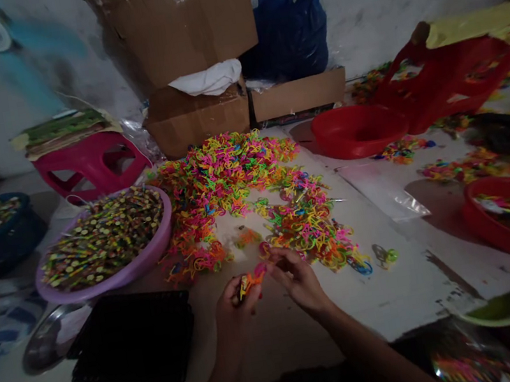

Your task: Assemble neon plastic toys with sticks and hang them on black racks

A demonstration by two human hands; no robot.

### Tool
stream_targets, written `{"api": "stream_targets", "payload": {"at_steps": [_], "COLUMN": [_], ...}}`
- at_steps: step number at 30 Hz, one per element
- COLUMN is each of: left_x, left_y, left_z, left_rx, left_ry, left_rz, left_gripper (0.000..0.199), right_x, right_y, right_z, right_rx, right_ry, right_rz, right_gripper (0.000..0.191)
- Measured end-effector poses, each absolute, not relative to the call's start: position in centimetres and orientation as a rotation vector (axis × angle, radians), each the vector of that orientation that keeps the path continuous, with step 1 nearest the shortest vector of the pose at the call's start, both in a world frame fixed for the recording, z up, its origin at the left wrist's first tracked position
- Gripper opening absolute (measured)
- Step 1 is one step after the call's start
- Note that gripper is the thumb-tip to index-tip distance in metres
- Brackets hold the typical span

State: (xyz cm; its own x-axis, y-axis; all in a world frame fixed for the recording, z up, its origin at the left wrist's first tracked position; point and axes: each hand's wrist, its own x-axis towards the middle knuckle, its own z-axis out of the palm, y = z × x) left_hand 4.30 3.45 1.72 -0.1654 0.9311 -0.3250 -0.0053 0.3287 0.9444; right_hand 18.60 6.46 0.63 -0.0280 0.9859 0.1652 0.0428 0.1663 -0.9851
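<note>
While the left hand (234, 304) and right hand (299, 279) grip bright pieces (248, 281), small sticks (107, 237) heap the purple basin (106, 288).

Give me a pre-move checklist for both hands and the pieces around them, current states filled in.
1. Left hand holding the orange-and-yellow pieces: ok.
2. Right hand gripping the pink piece firmly: cannot tell, too small and dim.
3. Colourful pile in front of the hands, looks reachable: ok.
4. Black tray apart from left hand: ok.
5. All loose pieces within the pile: not ok, a yellow-green one lies off to the right.
</note>
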Motion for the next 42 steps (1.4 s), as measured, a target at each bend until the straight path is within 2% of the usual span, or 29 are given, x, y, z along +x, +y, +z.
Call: {"api": "stream_targets", "payload": {"at_steps": [2,4,7,10,14,19,26,34,39,42], "left_x": [3.8,3.3,2.8,2.7,3.7,5.5,5.4,5.6,5.3,5.1], "left_y": [3.5,3.6,3.5,3.3,3.0,2.7,3.1,2.7,2.3,2.3], "left_z": [2.2,2.6,2.3,1.0,-0.6,-0.3,1.8,1.2,1.3,1.7], "left_rx": [1.057,1.194,1.111,0.734,0.428,0.469,0.417,0.537,0.766,1.153], "left_ry": [1.549,1.511,1.439,1.354,1.18,1.191,1.167,1.171,1.298,1.382], "left_rz": [0.988,0.868,0.802,0.951,1.089,1.127,0.99,0.979,0.89,0.928], "left_gripper": [0.032,0.027,0.03,0.039,0.046,0.039,0.034,0.034,0.033,0.03], "right_x": [19.5,20.2,21.0,21.3,19.7,16.7,17.7,17.5,17.5,17.2], "right_y": [6.3,6.1,6.1,6.4,6.1,4.8,4.9,4.8,4.4,4.0], "right_z": [1.3,1.8,2.0,1.2,-0.2,-1.5,-1.2,-1.4,-1.0,-1.1], "right_rx": [-1.073,-1.004,-1.027,-1.188,-1.212,-1.118,-1.167,-1.198,-1.244,-1.283], "right_ry": [-1.515,-1.765,-1.903,-1.552,-1.156,-1.171,-1.125,-1.206,-1.313,-1.313], "right_rz": [1.037,1.139,1.253,1.165,1.114,1.226,1.094,1.007,0.985,0.973], "right_gripper": [0.034,0.028,0.021,0.03,0.031,0.029,0.028,0.023,0.036,0.04]}}
